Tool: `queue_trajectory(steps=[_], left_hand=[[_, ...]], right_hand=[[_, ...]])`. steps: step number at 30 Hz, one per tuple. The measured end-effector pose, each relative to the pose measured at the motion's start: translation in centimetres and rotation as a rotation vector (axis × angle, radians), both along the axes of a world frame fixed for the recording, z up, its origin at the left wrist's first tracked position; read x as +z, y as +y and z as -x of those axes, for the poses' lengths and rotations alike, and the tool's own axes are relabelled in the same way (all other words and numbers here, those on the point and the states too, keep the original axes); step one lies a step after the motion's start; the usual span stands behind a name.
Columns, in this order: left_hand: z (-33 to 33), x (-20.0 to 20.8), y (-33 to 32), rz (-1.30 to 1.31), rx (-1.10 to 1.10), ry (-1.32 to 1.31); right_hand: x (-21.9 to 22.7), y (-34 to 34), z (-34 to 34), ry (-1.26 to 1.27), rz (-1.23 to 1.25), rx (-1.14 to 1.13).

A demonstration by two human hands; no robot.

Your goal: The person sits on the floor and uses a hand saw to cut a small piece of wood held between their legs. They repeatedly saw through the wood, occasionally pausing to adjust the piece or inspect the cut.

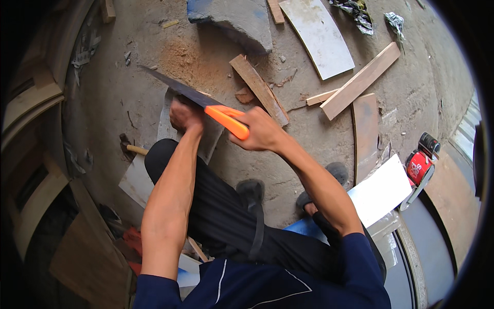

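My right hand (pixel 261 130) is closed round the orange handle (pixel 226 121) of a hand saw. The dark saw blade (pixel 177 86) points away to the far left, passing just beyond my left hand (pixel 186 114). That hand is curled and slightly blurred, its fingertips partly hidden by the blade; what it grips cannot be made out. Under it lies a pale grey board (pixel 210 140), close to my bent left knee. A thin light wood edge shows behind the blade near the handle. Past the blade, sawdust (pixel 186 62) covers the floor.
A broken concrete slab (pixel 234 23) lies ahead. Wooden offcuts (pixel 260 88), a white panel (pixel 319 38) and a long plank (pixel 360 82) are scattered to the right. A hammer (pixel 136 149) rests left of my knee. Red and black cans (pixel 419 166) stand at the right, wooden frames (pixel 33 103) at the left.
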State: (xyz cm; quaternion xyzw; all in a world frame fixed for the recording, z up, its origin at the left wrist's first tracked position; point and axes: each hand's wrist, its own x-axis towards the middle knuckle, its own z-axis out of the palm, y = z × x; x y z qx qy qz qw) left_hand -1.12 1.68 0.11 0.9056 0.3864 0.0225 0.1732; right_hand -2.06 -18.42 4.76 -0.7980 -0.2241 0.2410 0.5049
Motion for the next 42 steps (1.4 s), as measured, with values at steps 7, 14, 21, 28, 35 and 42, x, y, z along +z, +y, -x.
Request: queue_trajectory(steps=[7,14,21,28,35,42], left_hand=[[0.3,-0.4,0.7,-0.107,0.053,0.01],[0.1,-0.2,-0.1,-0.041,-0.021,0.005],[-0.2,-0.3,0.5,-0.074,0.093,0.018],[0.1,0.2,-0.1,-0.01,-0.03,-0.054],[0.2,-0.7,0.8,-0.087,0.046,0.024],[0.2,-0.8,0.3,-0.121,-0.016,-0.025]], right_hand=[[2.3,-6.6,3.8,0.146,-0.024,0.063],[1.6,-2.1,0.0,0.039,-0.063,0.032],[0.3,-5.4,2.6,0.046,-0.041,0.066],[1.7,-1.8,-0.5,0.081,-0.038,0.1],[1.3,-5.5,1.3,0.135,-0.107,0.156],[3.5,-8.8,2.9,0.179,-0.089,0.105]])
